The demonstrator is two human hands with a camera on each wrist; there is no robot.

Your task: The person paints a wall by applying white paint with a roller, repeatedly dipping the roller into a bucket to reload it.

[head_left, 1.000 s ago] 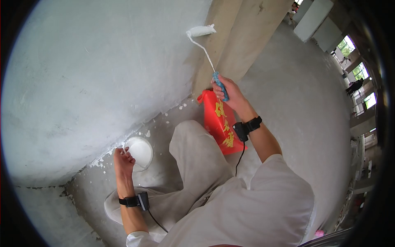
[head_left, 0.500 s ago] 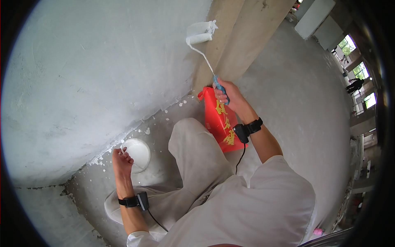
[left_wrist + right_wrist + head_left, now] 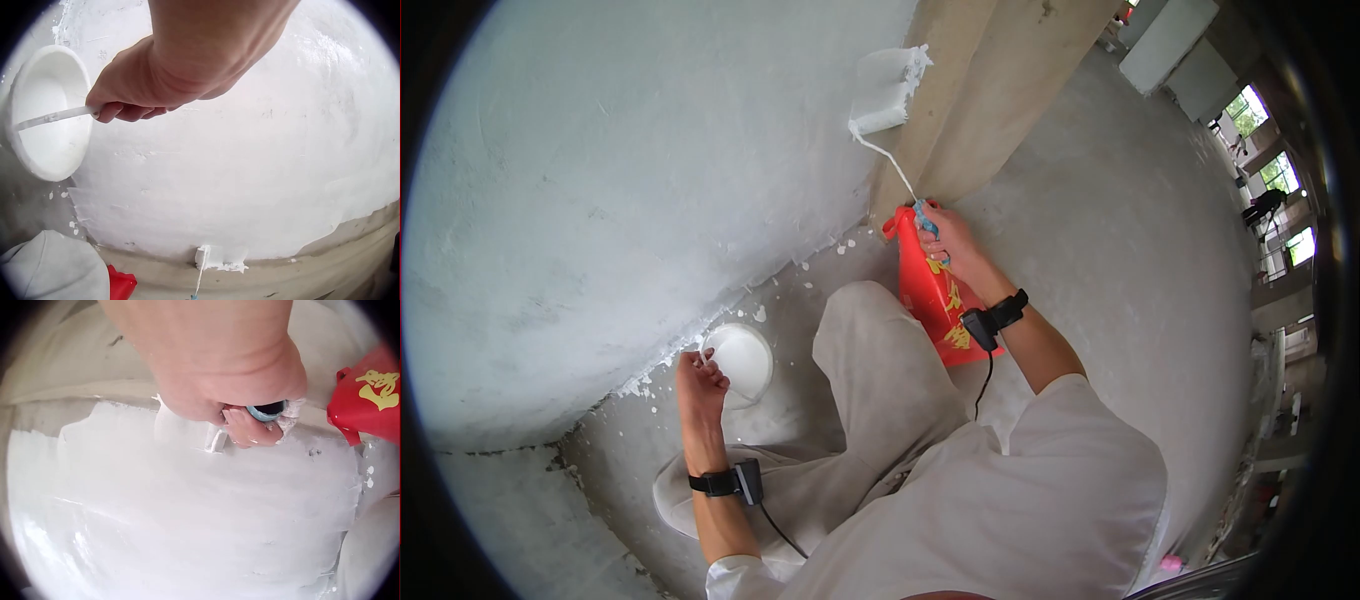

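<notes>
My right hand grips the blue handle of a paint roller, whose white roller head lies against the wall at its border with a brown strip. Thick wet white paint shows just above the roller head. The handle's round blue end sticks out of my curled fingers in the right wrist view. Lower left, my left hand holds the bail of a white bucket. In the left wrist view, the thin white bail runs from the rim into my curled fingers.
A red bag with yellow lettering stands on the floor below my right hand. My bent knee is between bucket and bag. The brown strip edges the painted wall. White splashes dot the floor along the wall's foot.
My right hand has drawn the roller downward along the wall's edge, leaving a growing patch of thick white paint above it. The left hand keeps holding the bucket, which shifts only slightly.
</notes>
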